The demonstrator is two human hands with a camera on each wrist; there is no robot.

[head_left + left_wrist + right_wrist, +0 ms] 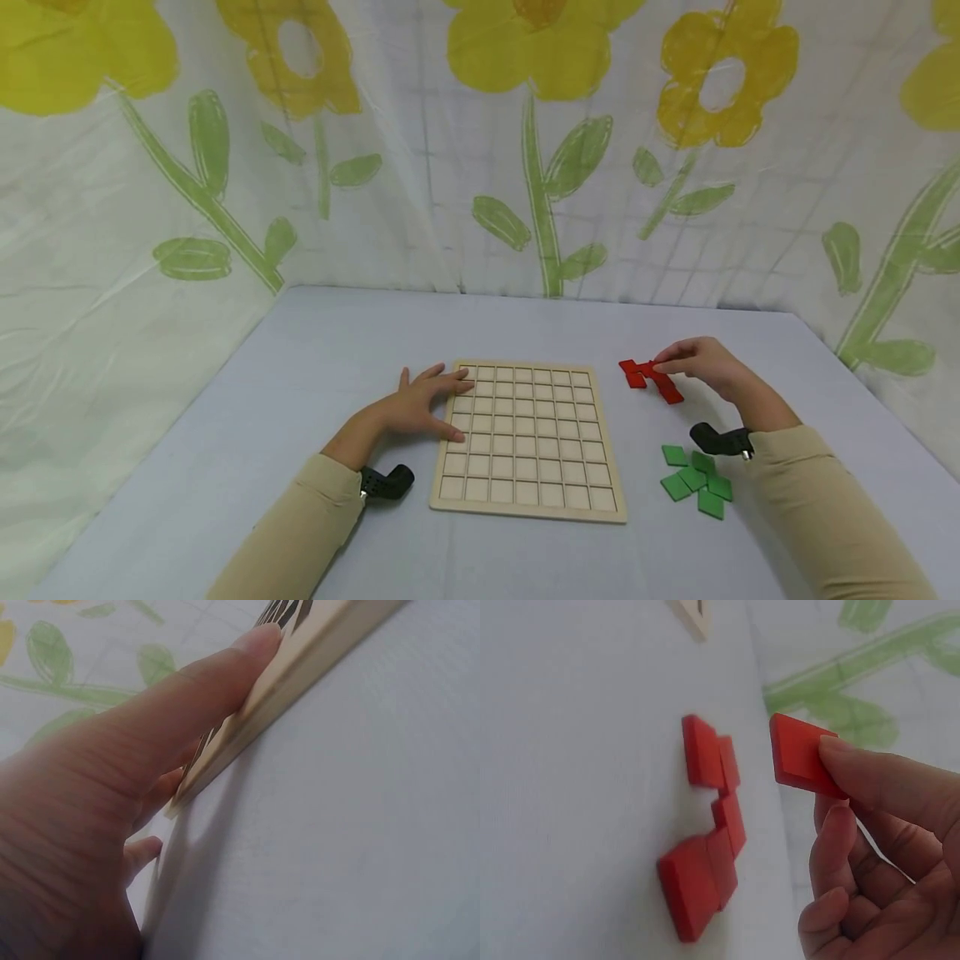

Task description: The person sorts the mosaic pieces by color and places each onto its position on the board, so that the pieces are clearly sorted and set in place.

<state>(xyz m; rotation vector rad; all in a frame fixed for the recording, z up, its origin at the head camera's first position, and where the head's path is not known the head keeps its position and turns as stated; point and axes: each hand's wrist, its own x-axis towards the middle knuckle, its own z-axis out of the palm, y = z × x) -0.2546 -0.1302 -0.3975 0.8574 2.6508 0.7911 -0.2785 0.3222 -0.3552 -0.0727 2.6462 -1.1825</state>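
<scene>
My right hand (708, 363) pinches a red square tile (802, 754) between thumb and fingers, raised above the table in the right wrist view. Below it, several more red tiles (690, 881) lie close together on the cloth, some overlapping. On the left, my left hand (420, 404) rests on the left edge of a pale wooden grid board (525, 512), its fingers spread. The thumb (225, 675) lies over the board's rim in the left wrist view, and the other fingers are partly hidden behind it. The board's square cells hold no tiles.
Several green tiles (692, 478) lie in a loose cluster right of the board, near the right forearm. A white cloth (360, 333) covers the table. Behind it hangs a curtain (420, 208) printed with yellow flowers.
</scene>
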